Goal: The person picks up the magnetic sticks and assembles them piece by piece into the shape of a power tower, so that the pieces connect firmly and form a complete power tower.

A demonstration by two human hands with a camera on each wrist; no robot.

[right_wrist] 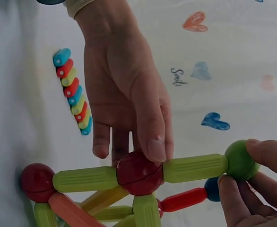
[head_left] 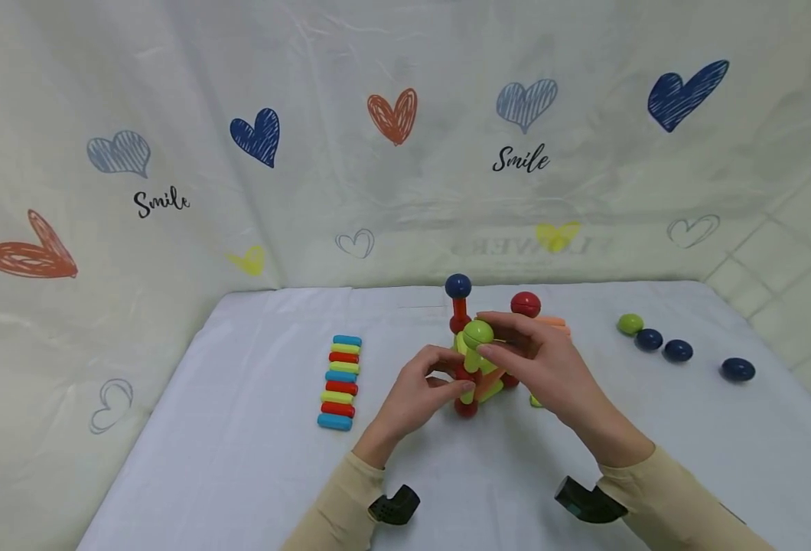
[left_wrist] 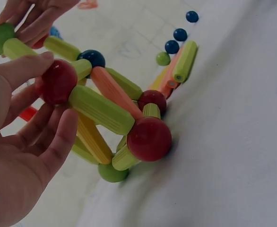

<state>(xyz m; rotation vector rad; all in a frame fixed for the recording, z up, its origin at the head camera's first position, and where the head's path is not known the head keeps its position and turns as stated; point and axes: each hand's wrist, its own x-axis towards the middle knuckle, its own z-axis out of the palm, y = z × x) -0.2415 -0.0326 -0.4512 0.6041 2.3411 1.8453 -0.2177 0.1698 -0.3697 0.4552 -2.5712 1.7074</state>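
A frame of magnetic rods and balls (head_left: 490, 386) stands at the middle of the table, its sticks lime, orange and yellow. My left hand (head_left: 412, 390) pinches a red ball (left_wrist: 57, 81) at its near upper corner between thumb and fingers. A lime rod (right_wrist: 195, 167) rises from that ball and carries a green ball (right_wrist: 241, 160) at its top. Thumb and fingertips of my right hand (head_left: 550, 367) pinch this green ball. Behind it, a red rod (head_left: 459, 308) stands upright with a dark blue ball (head_left: 457, 286) on top. My hands partly hide the frame in the head view.
On the left lies a column of blue, yellow and red rods (head_left: 340, 387). Several loose balls, one green (head_left: 630, 324) and the others dark blue (head_left: 677, 351), lie at the right. Orange rods (head_left: 553, 322) lie behind my right hand. A cloth with printed hearts hangs behind the table.
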